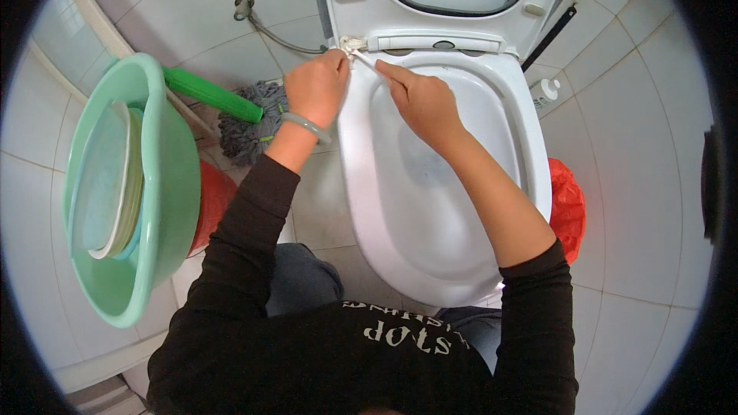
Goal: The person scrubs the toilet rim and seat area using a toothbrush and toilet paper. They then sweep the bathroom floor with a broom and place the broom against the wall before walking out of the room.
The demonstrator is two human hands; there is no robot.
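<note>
A toilet bowl stands before me, with its seat and lid raised. At the left end of the seat hinge, a crumpled whitish strip, perhaps cloth or plastic, is bunched around the fitting. My right hand pinches one taut end of it between thumb and fingers, above the bowl's left rim. Beside the hinge, my left hand is closed in a fist around another end, mostly hidden by the fingers. A pale bangle circles my left wrist.
To the left are stacked green basins, a red bucket and a grey mop head beside a green handle. A water hose runs behind. At right are a white bottle, black rod and red bag.
</note>
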